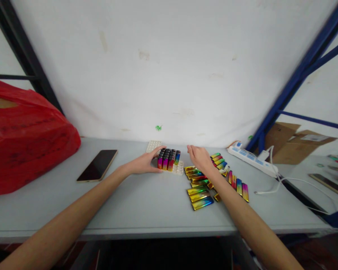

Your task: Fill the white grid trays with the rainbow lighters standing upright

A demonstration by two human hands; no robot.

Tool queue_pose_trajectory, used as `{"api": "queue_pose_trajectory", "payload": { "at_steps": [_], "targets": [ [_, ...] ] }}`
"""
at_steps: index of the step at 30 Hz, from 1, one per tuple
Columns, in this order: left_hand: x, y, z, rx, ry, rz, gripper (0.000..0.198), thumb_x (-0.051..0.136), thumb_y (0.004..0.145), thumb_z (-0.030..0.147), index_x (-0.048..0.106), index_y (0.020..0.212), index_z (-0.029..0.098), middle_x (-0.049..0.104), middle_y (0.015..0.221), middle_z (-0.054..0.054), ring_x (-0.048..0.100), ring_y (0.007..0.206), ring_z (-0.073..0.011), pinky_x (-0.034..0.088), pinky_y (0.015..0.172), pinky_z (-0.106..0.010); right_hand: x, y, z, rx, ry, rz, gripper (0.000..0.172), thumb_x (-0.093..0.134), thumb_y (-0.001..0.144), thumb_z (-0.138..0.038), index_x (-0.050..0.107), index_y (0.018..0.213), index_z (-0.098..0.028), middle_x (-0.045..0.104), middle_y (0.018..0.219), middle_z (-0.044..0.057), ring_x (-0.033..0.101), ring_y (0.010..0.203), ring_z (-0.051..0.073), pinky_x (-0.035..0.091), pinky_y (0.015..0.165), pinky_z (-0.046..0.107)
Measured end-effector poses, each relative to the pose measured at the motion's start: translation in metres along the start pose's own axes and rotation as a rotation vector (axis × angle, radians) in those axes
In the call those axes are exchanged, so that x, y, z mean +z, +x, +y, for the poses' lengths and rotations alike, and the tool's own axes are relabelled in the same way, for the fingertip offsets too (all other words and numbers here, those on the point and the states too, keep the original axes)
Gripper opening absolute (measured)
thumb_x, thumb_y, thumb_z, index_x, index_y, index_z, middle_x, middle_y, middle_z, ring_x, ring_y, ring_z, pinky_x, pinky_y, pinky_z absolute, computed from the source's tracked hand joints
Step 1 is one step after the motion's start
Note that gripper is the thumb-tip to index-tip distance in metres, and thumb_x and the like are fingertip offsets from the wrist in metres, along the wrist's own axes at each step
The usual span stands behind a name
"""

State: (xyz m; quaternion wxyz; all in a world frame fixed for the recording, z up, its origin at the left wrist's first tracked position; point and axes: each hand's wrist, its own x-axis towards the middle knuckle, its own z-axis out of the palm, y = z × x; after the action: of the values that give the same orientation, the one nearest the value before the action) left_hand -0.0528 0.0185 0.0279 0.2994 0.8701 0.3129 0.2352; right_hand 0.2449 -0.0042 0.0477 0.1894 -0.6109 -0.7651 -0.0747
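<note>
Several upright lighters (165, 162), shiny with black tops, stand packed in the left part of a white tray with round holes (179, 168). My left hand (147, 162) is wrapped round their left side, thumb in front and fingers behind. One blue lighter (177, 157) stands at the right end of the group. To the right of the tray, my right hand (199, 157) is in the air with its fingers curled closed; what they hold, if anything, is hidden. Below and beside that hand lie many loose rainbow-metallic lighters (201, 203), some partly covered by my forearm.
A second white holed tray (153, 145) lies by the wall. To the left are a phone (98, 166) and a big red plastic bag (30, 142). On the right stand a power strip (252, 159) with a white cable (273, 191) and cardboard boxes (287, 146) past a blue frame.
</note>
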Motion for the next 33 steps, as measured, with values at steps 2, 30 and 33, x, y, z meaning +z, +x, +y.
{"api": "queue_pose_trajectory", "payload": {
  "at_steps": [2,30,33],
  "targets": [
    [0.000,0.000,0.000,-0.011,-0.001,-0.004,0.109,0.084,0.081,0.052,0.022,0.166,0.026,0.047,0.164,-0.014,0.051,0.147,-0.0342,0.037,0.125,-0.047,0.001,0.000,0.008,0.116,-0.078,-0.002,0.046,0.028,0.114,-0.033,0.069,0.118,-0.016,0.075,0.113,0.019,0.071,0.105,0.030,0.048,0.090,0.038],
    [0.001,0.001,-0.002,0.030,0.019,0.014,0.107,0.084,0.081,0.050,0.025,0.165,0.023,0.046,0.165,-0.015,0.050,0.147,-0.0354,0.038,0.123,-0.045,0.047,0.016,0.042,0.079,0.668,0.172,0.058,0.071,0.083,-0.019,0.056,0.138,-0.022,0.070,0.106,0.007,0.072,0.079,0.019,0.062,0.081,0.038],
    [0.000,0.001,-0.002,0.031,0.024,0.008,0.107,0.084,0.081,0.049,0.024,0.165,0.022,0.046,0.165,-0.015,0.050,0.148,-0.0347,0.038,0.123,-0.043,0.042,0.015,0.034,0.034,0.829,0.182,0.034,0.067,0.090,-0.040,0.064,0.119,-0.022,0.068,0.102,0.007,0.071,0.079,0.018,0.062,0.071,0.033]
  ]
}}
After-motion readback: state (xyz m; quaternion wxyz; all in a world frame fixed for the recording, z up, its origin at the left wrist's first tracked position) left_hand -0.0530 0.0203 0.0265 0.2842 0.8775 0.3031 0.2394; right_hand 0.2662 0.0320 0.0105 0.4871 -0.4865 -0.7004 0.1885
